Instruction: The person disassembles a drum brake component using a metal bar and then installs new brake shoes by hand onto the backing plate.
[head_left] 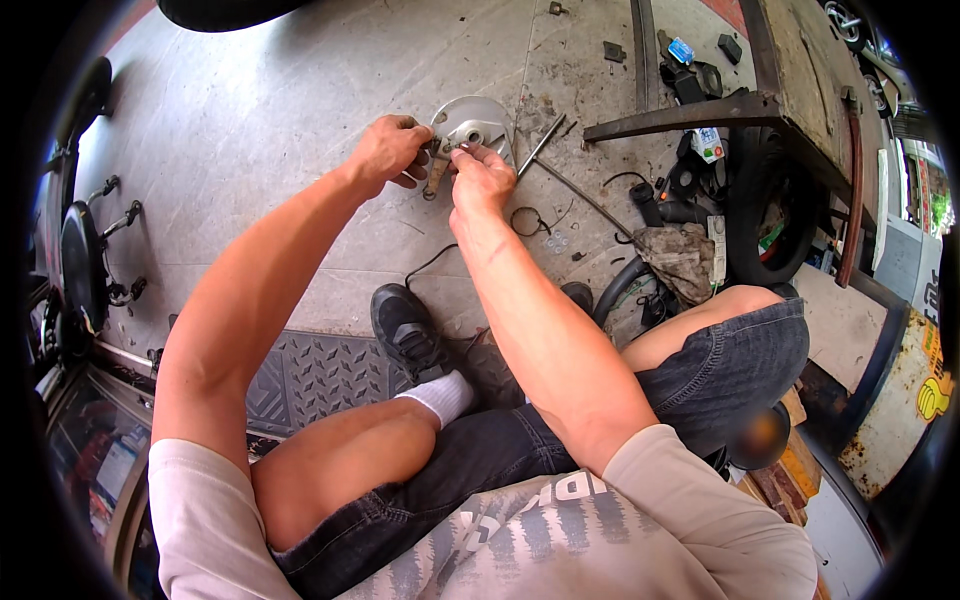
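A silver round metal plate (478,110) with a hub hole sits upper centre above the concrete floor. My left hand (395,150) grips the left side of this plate, fingers curled at its edge. My right hand (482,180) is closed at the plate's lower part, thumb near a small fitting beside the hub. Between the hands a tan lever arm (434,180) hangs down from the plate; what exactly the fingertips pinch is too small to tell. Just right of my right hand lies a long T-handled metal rod (580,192) on the floor.
At right stand a worn bench (810,60), a black tyre (760,210), scattered tools, a crumpled rag (675,260) and a tube (625,285). Dark wheeled equipment (85,250) lines the left. A ridged metal plate (300,375) lies under my legs, near my shoe (405,330).
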